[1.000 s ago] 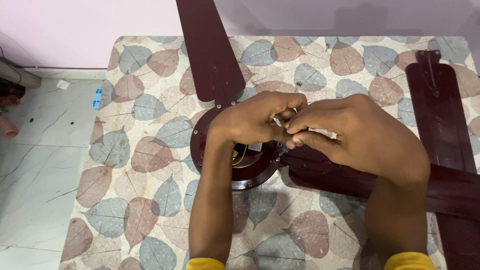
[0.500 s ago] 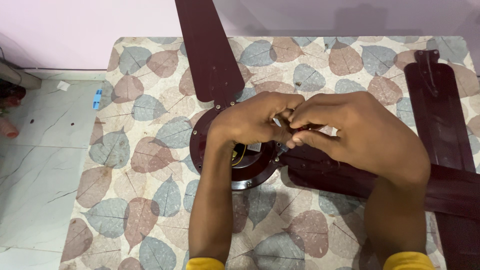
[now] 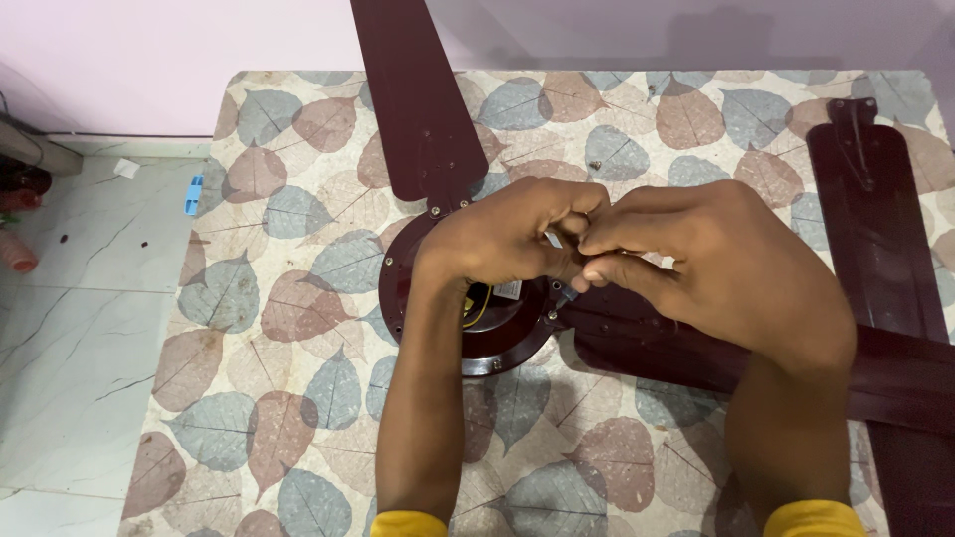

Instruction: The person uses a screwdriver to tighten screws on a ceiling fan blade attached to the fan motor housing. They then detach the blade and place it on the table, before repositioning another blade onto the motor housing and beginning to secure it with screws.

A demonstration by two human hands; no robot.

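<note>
1. Pale marble floor (image 3: 70, 328) lies at 9 o'clock of a table (image 3: 298, 298) covered with a leaf-patterned sheet; a pink wall runs along 12 o'clock.
2. At the table's middle sits a dark maroon ceiling fan motor (image 3: 438, 308), its round housing open upward like a shallow bowl, with yellow wiring (image 3: 476, 306) inside.
3. One fan blade (image 3: 413, 99) stretches from the motor toward 12 o'clock, its long axis running away from the person; another blade (image 3: 756, 358) reaches toward 3 o'clock.
4. A loose blade (image 3: 875, 219) lies at the far right, lengthwise from 12 to 6 o'clock.
5. Left hand (image 3: 507, 234) and right hand (image 3: 716, 268) meet above the motor's right rim, fingers pressed together, pinching a small pale part (image 3: 553, 240) too hidden to identify.
</note>
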